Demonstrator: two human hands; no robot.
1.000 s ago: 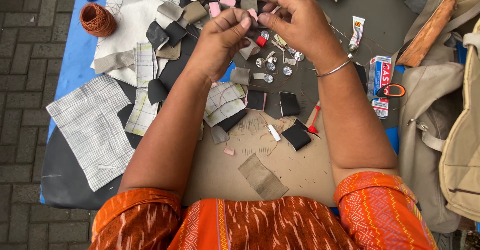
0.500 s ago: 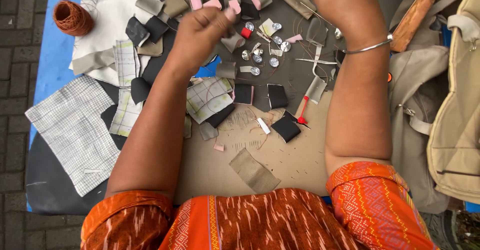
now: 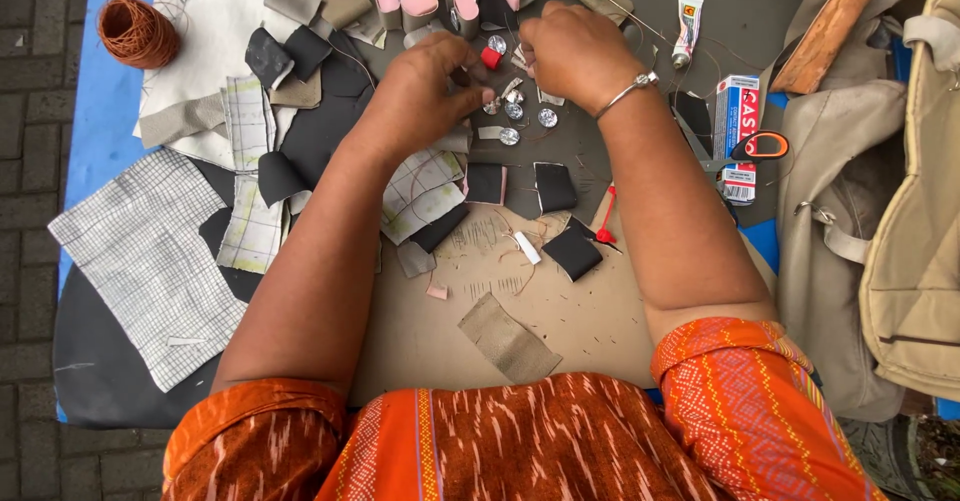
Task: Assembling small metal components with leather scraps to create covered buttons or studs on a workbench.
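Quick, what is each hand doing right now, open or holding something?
Left hand: fingers pinched together beside the small red piece; what they hold cannot be told.
Right hand: curled shut; contents hidden.

Outdoor work spot, flat daylight, no hard shadows.
Grey brick paving runs from 7 to 11 o'clock; blue tarp lies on it at 10; tan cardboard work surface sits at centre, scored with small cuts.

Outdoor craft workspace: fabric scraps, scissors.
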